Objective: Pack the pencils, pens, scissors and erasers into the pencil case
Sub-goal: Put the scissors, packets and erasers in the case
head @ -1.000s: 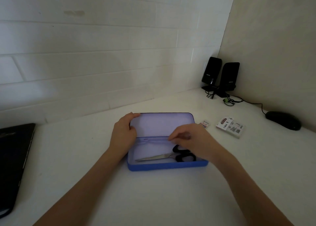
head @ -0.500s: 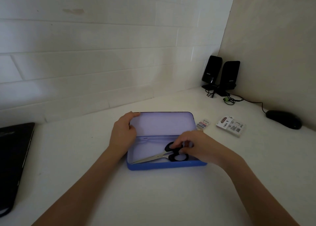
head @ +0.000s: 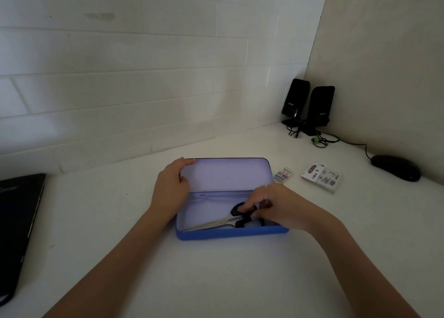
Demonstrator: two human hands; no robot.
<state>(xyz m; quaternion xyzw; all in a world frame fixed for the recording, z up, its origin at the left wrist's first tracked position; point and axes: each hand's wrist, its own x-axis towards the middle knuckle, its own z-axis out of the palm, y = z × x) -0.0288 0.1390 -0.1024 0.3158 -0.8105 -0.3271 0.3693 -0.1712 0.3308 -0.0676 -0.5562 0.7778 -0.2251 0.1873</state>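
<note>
A blue pencil case (head: pixel 230 234) lies open on the white desk, its pale lid standing up at the back. My left hand (head: pixel 170 190) grips the lid's left edge. Black-handled scissors (head: pixel 228 220) lie inside the case, blades pointing left. My right hand (head: pixel 276 204) reaches into the case's right end and its fingers pinch the scissors' black handles. A small eraser (head: pixel 284 174) in a printed sleeve lies just right of the lid. A larger white printed eraser pack (head: pixel 322 177) lies further right.
Two black speakers (head: pixel 307 106) with cables stand in the back right corner. A black mouse (head: pixel 395 167) sits at the right edge. A dark laptop (head: pixel 16 228) lies at the left. A tiled wall runs behind the desk.
My right hand has gone down into the case onto the scissors' handles, and the scissors have turned so the handles sit further back. My left hand stays on the lid.
</note>
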